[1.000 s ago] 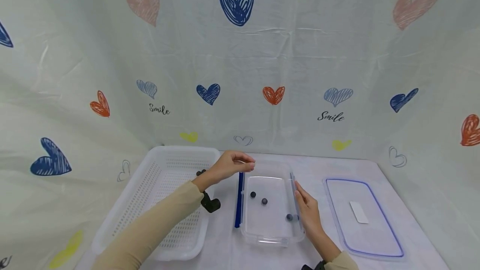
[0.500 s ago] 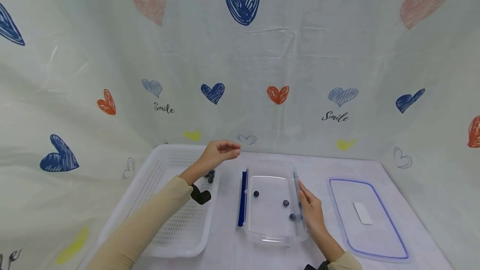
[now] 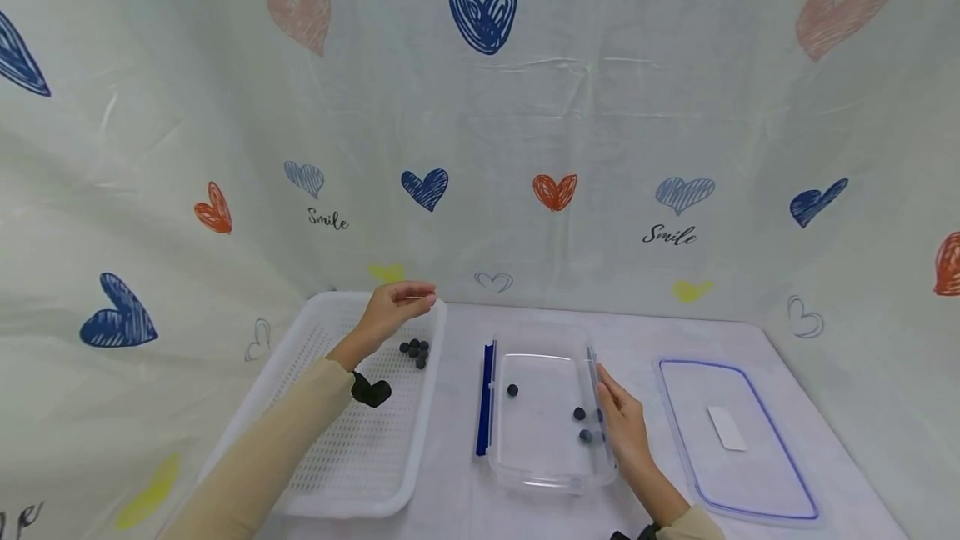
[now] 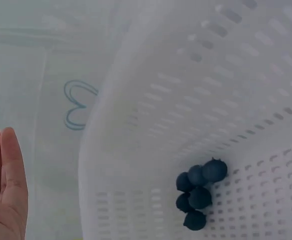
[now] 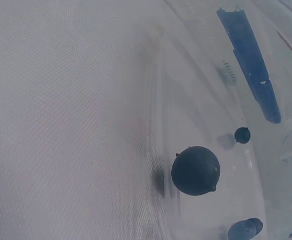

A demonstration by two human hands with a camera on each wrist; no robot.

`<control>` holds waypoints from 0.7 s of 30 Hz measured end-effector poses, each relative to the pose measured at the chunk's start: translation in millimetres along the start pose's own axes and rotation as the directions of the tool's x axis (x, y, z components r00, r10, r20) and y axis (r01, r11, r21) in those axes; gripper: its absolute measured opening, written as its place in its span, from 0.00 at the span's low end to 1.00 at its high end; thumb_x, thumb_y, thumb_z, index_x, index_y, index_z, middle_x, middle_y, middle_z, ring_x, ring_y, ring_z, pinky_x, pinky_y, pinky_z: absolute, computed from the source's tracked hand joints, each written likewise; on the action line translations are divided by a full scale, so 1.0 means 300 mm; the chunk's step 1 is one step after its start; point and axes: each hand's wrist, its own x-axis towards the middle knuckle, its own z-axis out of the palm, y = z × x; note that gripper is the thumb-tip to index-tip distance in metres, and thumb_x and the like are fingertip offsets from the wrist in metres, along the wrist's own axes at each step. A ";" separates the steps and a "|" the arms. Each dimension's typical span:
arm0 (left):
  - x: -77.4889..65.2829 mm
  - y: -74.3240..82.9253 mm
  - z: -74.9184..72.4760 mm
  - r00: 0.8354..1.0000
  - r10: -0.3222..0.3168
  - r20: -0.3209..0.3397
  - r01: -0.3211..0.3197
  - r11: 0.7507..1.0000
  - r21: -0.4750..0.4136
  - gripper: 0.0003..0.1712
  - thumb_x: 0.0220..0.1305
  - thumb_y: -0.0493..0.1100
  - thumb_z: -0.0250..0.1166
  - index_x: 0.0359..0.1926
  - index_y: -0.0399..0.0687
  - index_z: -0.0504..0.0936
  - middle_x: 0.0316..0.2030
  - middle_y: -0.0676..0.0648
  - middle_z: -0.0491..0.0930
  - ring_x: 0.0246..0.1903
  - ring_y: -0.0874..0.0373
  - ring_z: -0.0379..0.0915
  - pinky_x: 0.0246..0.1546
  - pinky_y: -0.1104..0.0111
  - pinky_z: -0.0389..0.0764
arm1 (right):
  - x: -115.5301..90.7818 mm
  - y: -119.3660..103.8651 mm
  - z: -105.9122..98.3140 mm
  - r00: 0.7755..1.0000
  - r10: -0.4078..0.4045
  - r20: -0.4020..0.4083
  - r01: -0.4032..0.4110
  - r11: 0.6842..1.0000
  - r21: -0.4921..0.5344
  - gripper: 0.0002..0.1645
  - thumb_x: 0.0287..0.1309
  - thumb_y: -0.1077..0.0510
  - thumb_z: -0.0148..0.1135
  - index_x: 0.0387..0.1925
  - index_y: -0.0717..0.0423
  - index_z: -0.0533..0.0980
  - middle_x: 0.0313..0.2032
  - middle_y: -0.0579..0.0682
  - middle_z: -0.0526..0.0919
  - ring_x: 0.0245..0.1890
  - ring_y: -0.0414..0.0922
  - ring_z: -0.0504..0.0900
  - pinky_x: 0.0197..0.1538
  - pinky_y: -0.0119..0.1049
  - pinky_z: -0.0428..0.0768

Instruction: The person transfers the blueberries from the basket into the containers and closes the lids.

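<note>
My left hand [image 3: 392, 311] hovers over the far right part of a white perforated basket [image 3: 352, 473], fingers extended and nothing seen in them. Below and right of it, several blueberries [image 3: 415, 350] cluster in the basket; the left wrist view shows the cluster [image 4: 200, 192] in a corner beside the hand's fingers [image 4: 13, 170]. A clear plastic box [image 3: 540, 480] stands right of the basket, uncovered, with three blueberries [image 3: 513, 390] inside. My right hand [image 3: 626, 423] rests against the box's right side with fingers fairly straight. That hand is out of sight in the right wrist view.
A clear lid [image 3: 738, 440] with a blue seal and a white label lies on the white tablecloth [image 3: 457, 407], right of the box. A dark blue latch flap [image 3: 486, 398] hangs out from the box's left side. A heart-printed curtain [image 3: 480, 123] stands behind.
My left hand has gone left from above the box's far end to above the basket, uncovering the blueberry cluster. One blueberry in the box has rolled right. The right hand still touches the box.
</note>
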 end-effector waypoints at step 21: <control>-0.030 -0.177 -0.100 0.987 -0.090 -0.130 0.107 0.986 0.124 0.24 0.57 0.47 0.66 0.52 0.40 0.77 0.49 0.42 0.77 0.50 0.51 0.73 0.52 0.60 0.72 | -0.002 -0.004 0.002 1.000 0.006 0.005 -0.006 1.000 0.001 0.27 0.68 0.49 0.45 0.66 0.50 0.60 0.65 0.48 0.60 0.66 0.44 0.55 0.64 0.39 0.56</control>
